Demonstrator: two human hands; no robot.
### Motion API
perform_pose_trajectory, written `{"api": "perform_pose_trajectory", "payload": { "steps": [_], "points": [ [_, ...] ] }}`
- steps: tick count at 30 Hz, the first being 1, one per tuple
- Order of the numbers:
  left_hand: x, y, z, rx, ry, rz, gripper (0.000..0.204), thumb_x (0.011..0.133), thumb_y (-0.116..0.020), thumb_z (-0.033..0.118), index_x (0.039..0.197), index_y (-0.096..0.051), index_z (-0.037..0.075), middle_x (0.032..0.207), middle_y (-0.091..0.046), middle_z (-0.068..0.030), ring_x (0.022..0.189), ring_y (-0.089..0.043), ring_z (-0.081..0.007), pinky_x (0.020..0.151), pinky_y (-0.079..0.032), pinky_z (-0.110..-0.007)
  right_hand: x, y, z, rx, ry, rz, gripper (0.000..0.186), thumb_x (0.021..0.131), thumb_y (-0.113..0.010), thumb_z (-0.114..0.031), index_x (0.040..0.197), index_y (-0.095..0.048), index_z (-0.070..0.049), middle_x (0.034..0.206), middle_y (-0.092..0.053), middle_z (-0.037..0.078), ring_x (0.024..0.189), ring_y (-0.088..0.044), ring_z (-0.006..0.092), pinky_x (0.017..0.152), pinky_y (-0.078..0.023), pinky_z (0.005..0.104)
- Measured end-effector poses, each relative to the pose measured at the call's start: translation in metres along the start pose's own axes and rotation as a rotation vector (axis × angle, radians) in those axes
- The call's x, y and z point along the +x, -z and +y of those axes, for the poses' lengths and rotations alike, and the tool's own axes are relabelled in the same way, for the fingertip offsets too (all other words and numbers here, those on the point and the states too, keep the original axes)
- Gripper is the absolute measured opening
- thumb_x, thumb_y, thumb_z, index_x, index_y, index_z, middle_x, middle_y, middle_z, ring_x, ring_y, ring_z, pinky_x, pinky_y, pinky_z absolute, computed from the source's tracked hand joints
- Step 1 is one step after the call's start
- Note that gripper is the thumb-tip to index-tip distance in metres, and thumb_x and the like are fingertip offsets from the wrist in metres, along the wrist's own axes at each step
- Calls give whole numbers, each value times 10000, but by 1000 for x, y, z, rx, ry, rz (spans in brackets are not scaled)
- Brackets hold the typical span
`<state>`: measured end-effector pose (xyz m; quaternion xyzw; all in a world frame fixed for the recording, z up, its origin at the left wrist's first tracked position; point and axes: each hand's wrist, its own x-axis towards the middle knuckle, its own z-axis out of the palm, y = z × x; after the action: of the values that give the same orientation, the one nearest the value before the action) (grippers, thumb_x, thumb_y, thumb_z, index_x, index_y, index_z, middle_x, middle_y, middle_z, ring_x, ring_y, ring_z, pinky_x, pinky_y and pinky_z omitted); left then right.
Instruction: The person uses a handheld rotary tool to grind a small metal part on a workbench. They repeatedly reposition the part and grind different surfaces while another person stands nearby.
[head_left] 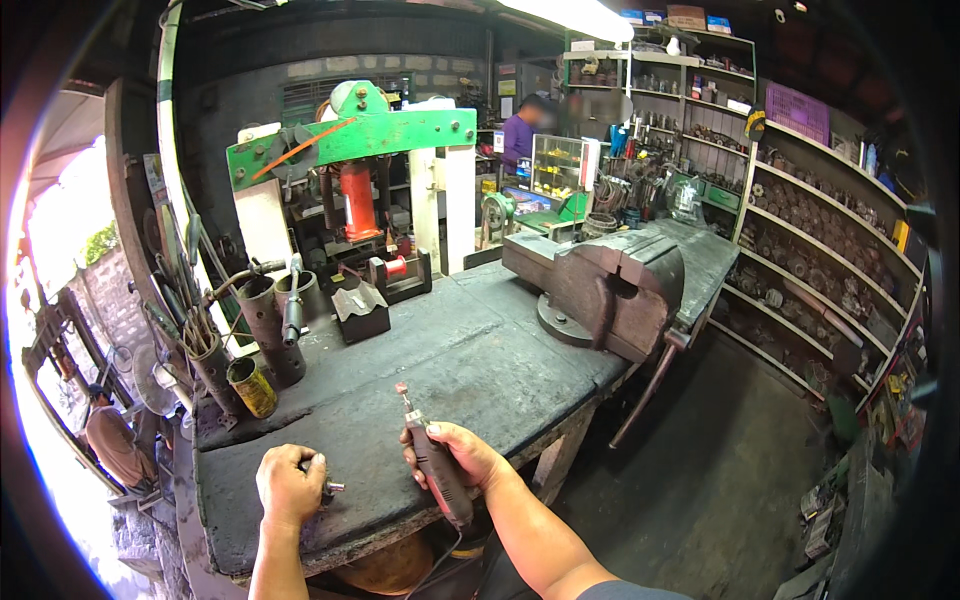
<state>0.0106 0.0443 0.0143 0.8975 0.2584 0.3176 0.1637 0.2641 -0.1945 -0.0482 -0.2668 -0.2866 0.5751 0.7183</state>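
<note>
My right hand (470,452) is wrapped round a dark corded rotary tool (439,474), held up over the front edge of the workbench. A small pinkish grinding bit (402,389) sits at its tip, pointing away from me. To the left, my left hand (291,482) is closed just above the bench, gripping a small metal part (335,488) with a short shiny end sticking out on its right side. Most of that part is hidden by the fingers, so its kind is unclear. The bit and the metal part are apart.
A large bench vise (610,285) is mounted on the dark workbench (480,350). Pipe-like holders (268,325) and a yellow can (252,388) stand on the left. Behind rises a green press frame (400,138). Shelves (820,240) of parts line the right; two people are farther off.
</note>
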Motion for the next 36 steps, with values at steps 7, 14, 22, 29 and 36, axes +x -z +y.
{"api": "perform_pose_trajectory", "payload": {
  "steps": [7,14,22,29,36],
  "points": [
    [0,-1,-3,35,-28,25,321,978,-914,420,1011,-906,101,1054,-858,-151,1091,-794,-413,1029,-618,-543,-1,4,4,-14,27,-24,573,1153,-728,-502,1492,-677,-42,1174,-809,146,955,-817,319,889,-688,479],
    [10,19,-9,-126,-157,-68,407,1072,-853,449,1137,-897,49,1208,-876,-176,1236,-791,-419,1135,-599,-546,4,10,3,-11,-46,45,536,1208,-660,-482,1509,-664,-39,1191,-817,147,954,-829,330,886,-703,504],
    [-66,29,24,-176,-382,350,418,878,-942,186,1253,-844,33,1332,-859,-207,1381,-759,-487,1262,-555,-592,-37,-38,26,-126,145,128,517,1178,-688,-448,1465,-678,-17,1157,-804,146,938,-828,318,851,-698,504],
    [-173,-19,86,-866,185,-361,722,1059,-895,412,1575,-673,-42,1441,-796,-282,1368,-772,-419,1186,-599,-531,-63,-110,82,-219,251,104,541,1265,-653,-473,1570,-627,-27,1248,-770,105,1014,-797,226,922,-655,389],
    [-184,-10,67,-610,139,-611,602,1157,-791,507,1477,-743,0,1185,-858,-310,1149,-851,-485,1003,-648,-533,-63,-126,89,-291,312,50,693,1232,-679,-473,1704,-527,12,1353,-705,107,1229,-717,215,1119,-578,384]
  ]
}}
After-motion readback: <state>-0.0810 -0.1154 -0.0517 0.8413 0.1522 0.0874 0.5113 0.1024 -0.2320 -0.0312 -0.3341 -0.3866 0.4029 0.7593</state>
